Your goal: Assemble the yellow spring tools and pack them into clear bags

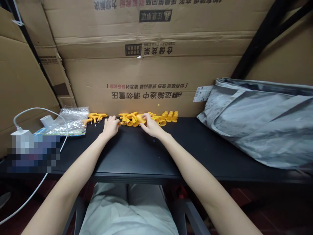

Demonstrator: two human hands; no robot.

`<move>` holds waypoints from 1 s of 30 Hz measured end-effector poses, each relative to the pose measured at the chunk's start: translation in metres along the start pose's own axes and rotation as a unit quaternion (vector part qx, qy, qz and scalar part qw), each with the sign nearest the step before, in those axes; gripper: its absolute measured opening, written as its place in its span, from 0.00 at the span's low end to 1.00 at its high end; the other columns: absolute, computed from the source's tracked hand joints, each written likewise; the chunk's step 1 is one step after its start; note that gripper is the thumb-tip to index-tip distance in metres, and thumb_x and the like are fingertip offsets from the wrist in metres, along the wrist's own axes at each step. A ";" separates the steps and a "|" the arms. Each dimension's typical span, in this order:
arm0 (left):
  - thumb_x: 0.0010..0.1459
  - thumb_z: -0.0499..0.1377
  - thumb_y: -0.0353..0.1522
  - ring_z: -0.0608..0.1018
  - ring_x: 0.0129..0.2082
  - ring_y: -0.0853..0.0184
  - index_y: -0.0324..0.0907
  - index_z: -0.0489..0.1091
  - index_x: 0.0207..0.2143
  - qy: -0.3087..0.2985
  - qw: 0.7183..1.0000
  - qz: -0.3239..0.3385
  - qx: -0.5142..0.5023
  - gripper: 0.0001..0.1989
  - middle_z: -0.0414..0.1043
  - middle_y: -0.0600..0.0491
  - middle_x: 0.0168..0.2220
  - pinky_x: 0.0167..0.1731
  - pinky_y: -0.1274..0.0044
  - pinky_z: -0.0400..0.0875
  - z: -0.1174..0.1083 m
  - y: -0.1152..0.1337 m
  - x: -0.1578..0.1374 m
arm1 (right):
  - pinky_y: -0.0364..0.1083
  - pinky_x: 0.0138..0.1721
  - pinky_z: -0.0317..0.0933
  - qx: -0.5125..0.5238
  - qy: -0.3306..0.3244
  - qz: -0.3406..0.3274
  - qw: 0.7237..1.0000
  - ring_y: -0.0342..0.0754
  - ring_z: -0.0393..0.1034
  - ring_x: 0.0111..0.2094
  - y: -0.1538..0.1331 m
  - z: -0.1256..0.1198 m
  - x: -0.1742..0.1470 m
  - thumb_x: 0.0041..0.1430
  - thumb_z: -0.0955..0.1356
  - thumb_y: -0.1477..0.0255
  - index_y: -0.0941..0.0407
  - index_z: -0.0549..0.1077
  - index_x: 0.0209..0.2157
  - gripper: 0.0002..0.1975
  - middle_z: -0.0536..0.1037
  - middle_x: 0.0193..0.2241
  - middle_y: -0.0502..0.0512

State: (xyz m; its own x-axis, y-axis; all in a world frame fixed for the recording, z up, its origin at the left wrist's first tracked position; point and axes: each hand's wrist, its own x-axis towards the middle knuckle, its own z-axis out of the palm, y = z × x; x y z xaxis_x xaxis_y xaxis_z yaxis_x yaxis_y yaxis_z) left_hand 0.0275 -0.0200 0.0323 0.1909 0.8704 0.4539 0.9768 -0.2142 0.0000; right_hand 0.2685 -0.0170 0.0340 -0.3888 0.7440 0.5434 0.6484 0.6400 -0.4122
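Observation:
At the back of the black tabletop, my right hand (pixel 151 125) pinches a yellow cone-shaped plastic piece (pixel 141 118) between thumb and fingers. My left hand (pixel 111 126) is closed near the left end of the same row; a bit of yellow shows at its fingertips, but what it grips is mostly hidden. Between and behind my hands lie several yellow corkscrews with hollow cone bases (pixel 129 122). Left of my left hand rest several yellow T-shaped handles with metal spirals (pixel 96 118). Small yellow caps (pixel 170 116) stand in a cluster to the right of my right hand.
A clear plastic bag (pixel 73 119) lies at the left, near a white charger (pixel 22 134) with a looping cable and a blurred-out item. A large grey bag (pixel 256 124) fills the right side. Cardboard (pixel 146 71) stands behind the black table (pixel 141 156).

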 end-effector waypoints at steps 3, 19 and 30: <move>0.59 0.53 0.32 0.68 0.47 0.56 0.44 0.74 0.37 -0.020 0.999 0.035 -0.010 0.09 0.68 0.46 0.44 0.44 0.65 0.61 0.007 0.004 -0.005 | 0.49 0.41 0.63 -0.020 -0.061 -0.003 0.998 0.49 0.70 0.35 0.000 0.003 -0.003 0.53 0.65 0.76 0.58 0.63 0.47 0.18 0.74 0.41 0.61; 0.60 0.54 0.32 0.69 0.46 0.57 0.44 0.74 0.37 -0.003 0.996 0.083 -0.021 0.09 0.69 0.46 0.44 0.45 0.62 0.61 0.011 0.009 -0.010 | 0.52 0.46 0.63 -0.018 -0.063 -0.092 0.994 0.51 0.70 0.42 0.002 0.010 -0.004 0.54 0.66 0.76 0.58 0.71 0.45 0.14 0.75 0.42 0.59; 0.59 0.56 0.39 0.69 0.55 0.58 0.47 0.72 0.46 0.051 0.987 0.089 -0.121 0.14 0.59 0.46 0.60 0.48 0.66 0.67 0.016 0.015 -0.012 | 0.53 0.47 0.63 -0.014 -0.059 -0.105 0.993 0.52 0.69 0.43 0.001 0.012 -0.005 0.59 0.66 0.74 0.61 0.71 0.46 0.14 0.74 0.41 0.63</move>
State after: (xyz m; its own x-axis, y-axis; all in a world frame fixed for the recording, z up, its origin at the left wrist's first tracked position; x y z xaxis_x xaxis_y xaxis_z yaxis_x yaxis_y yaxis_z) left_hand 0.0415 -0.0263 0.0127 0.3348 0.7627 0.5533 0.8746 -0.4701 0.1188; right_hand 0.2635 -0.0180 0.0224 -0.5899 0.6137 0.5248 0.5621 0.7787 -0.2788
